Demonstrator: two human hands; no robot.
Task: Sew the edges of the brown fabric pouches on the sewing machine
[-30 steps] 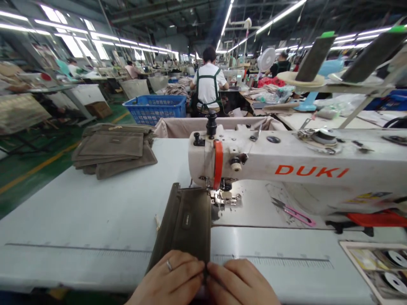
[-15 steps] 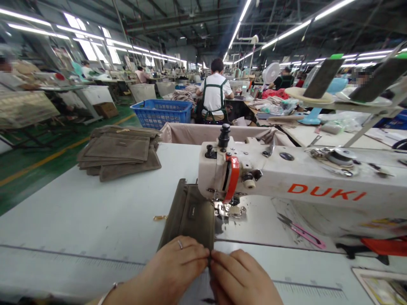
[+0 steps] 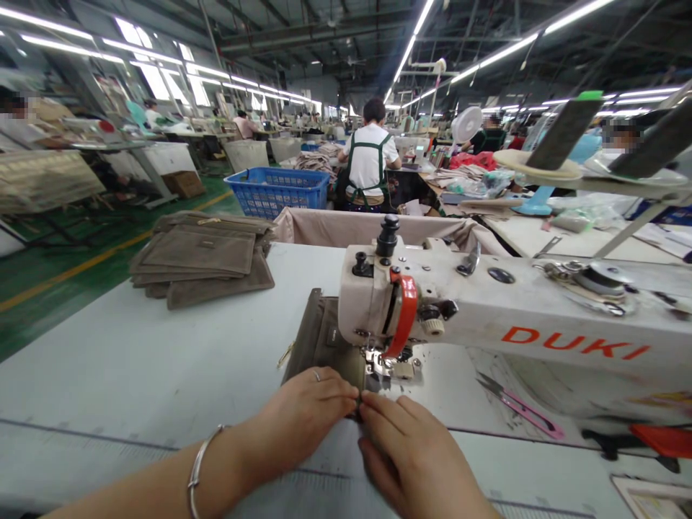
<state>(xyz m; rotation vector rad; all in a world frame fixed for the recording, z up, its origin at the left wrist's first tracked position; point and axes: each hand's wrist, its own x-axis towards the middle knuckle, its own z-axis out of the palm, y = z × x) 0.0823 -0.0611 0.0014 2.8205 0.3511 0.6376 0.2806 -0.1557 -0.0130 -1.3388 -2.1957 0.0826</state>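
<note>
Olive-brown cloth [image 3: 342, 357] lies on the bench [image 3: 216, 360], its near right corner pinched by the left hand [image 3: 305, 411] and right hand [image 3: 414, 440], fingers drawn together. Likely light, soft and bendy, it suits a hold along its edge. Its right side reaches the sewing machine [image 3: 470, 310]; farther off sits a blue basket [image 3: 278, 193].

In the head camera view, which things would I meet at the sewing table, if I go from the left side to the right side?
Pile of grey-brown fabric pieces → grey-brown piece with a small label → orange strip → pink-handled snips → red object.
</note>
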